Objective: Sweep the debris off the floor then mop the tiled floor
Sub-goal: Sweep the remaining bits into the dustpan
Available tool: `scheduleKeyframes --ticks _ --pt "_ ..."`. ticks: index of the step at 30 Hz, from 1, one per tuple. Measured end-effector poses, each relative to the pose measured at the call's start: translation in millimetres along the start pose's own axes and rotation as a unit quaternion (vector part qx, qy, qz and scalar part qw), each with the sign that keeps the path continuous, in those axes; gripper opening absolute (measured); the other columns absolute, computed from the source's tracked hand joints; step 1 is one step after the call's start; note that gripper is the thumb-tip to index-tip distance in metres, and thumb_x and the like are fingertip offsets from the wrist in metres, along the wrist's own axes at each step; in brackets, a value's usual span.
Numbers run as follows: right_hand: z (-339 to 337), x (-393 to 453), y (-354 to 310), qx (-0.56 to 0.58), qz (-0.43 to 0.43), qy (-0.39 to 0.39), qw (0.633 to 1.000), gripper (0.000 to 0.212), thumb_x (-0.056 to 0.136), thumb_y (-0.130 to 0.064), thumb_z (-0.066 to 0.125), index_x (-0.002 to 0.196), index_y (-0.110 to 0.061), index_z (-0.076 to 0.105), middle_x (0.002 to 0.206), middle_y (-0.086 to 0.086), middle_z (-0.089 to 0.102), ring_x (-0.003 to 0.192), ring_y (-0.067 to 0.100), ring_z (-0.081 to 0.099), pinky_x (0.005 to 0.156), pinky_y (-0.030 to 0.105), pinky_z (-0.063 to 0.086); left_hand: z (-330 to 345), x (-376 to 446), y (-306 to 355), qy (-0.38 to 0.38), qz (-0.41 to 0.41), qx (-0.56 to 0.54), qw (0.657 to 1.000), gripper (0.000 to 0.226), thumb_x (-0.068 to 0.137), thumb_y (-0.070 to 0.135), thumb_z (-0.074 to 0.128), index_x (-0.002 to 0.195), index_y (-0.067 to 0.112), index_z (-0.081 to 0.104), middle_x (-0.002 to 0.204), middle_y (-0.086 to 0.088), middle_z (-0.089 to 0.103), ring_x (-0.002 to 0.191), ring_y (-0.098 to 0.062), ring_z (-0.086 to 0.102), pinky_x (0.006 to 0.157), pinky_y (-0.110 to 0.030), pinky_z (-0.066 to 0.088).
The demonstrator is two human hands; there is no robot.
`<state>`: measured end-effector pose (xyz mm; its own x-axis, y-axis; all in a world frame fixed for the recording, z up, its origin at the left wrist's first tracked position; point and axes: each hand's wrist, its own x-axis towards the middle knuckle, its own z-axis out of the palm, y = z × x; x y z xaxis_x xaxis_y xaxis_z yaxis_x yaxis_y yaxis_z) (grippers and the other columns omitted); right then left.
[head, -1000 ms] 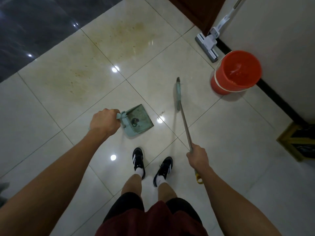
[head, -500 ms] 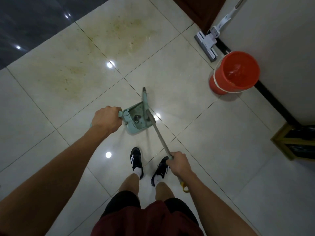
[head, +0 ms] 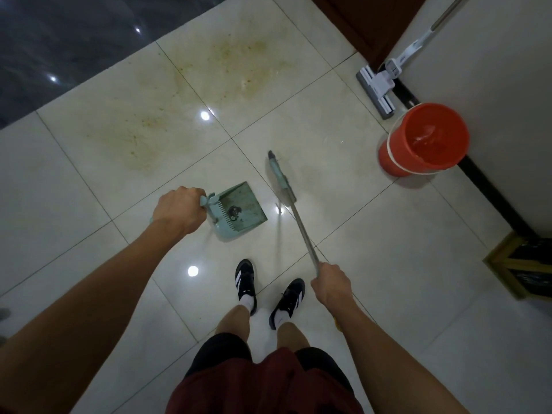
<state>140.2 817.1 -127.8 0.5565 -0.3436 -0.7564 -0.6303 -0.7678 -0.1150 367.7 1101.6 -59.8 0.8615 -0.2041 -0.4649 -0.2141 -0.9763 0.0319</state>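
My left hand (head: 179, 210) grips the handle of a pale green dustpan (head: 239, 212) that rests on the tiled floor (head: 373, 264) in front of my feet. A small dark clump of debris (head: 234, 213) lies inside the pan near its comb teeth. My right hand (head: 331, 283) grips the metal pole of a broom (head: 282, 183), whose green head sits on the floor just right of the pan, apart from it. A yellowish stained patch (head: 185, 106) spreads over the tiles farther ahead.
An orange bucket (head: 424, 138) holding water stands at the right by the wall. A white flat mop (head: 379, 88) leans on the wall behind it. A gold-framed dark stand (head: 522, 264) sits at the right edge. Dark glossy flooring (head: 74, 40) lies at the upper left.
The broom head has swung right, out of the dustpan where it was half a second ago, and now rests beside the pan. My right hand moved right with it. The dustpan stayed put.
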Motion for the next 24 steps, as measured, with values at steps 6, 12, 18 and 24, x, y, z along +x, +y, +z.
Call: scheduleKeyframes --ticks 6,12,18,24 --pt "28 -9 -17 0.084 0.011 -0.053 0.995 0.023 0.086 -0.016 0.060 0.105 -0.004 0.068 0.091 0.007 0.067 0.070 0.020 0.063 0.056 0.028 0.054 7 -9 15 0.000 0.040 0.033 0.999 0.016 0.094 0.026 0.057 0.105 0.022 0.068 0.083 -0.004 0.062 0.071 -0.027 0.056 0.065 -0.033 0.047" --pt "30 -24 -15 0.183 -0.016 -0.039 0.982 0.031 0.085 -0.011 0.060 0.113 -0.010 0.073 0.071 0.001 0.063 0.051 0.010 0.052 0.042 0.020 0.040 7 -16 20 -0.015 0.060 0.065 0.996 0.020 0.092 0.021 0.056 0.109 0.022 0.066 0.092 -0.007 0.067 0.073 -0.027 0.054 0.066 -0.033 0.043" --pt "18 -24 -11 0.093 -0.025 -0.005 0.995 0.033 0.090 -0.017 0.059 0.121 -0.010 0.068 0.089 0.005 0.069 0.068 0.015 0.063 0.050 0.022 0.047 0 -21 5 -0.007 0.051 0.064 0.997 0.020 0.093 0.022 0.057 0.110 0.022 0.066 0.091 -0.005 0.067 0.074 -0.024 0.058 0.066 -0.033 0.050" --pt "21 -17 -17 0.021 -0.004 -0.014 1.000 0.025 0.092 -0.016 0.055 0.113 -0.005 0.065 0.091 0.007 0.065 0.074 0.020 0.061 0.058 0.026 0.048 -1 -25 -18 -0.005 0.042 0.085 0.996 0.025 0.092 0.022 0.055 0.115 0.022 0.066 0.095 -0.007 0.068 0.079 -0.027 0.063 0.067 -0.033 0.048"
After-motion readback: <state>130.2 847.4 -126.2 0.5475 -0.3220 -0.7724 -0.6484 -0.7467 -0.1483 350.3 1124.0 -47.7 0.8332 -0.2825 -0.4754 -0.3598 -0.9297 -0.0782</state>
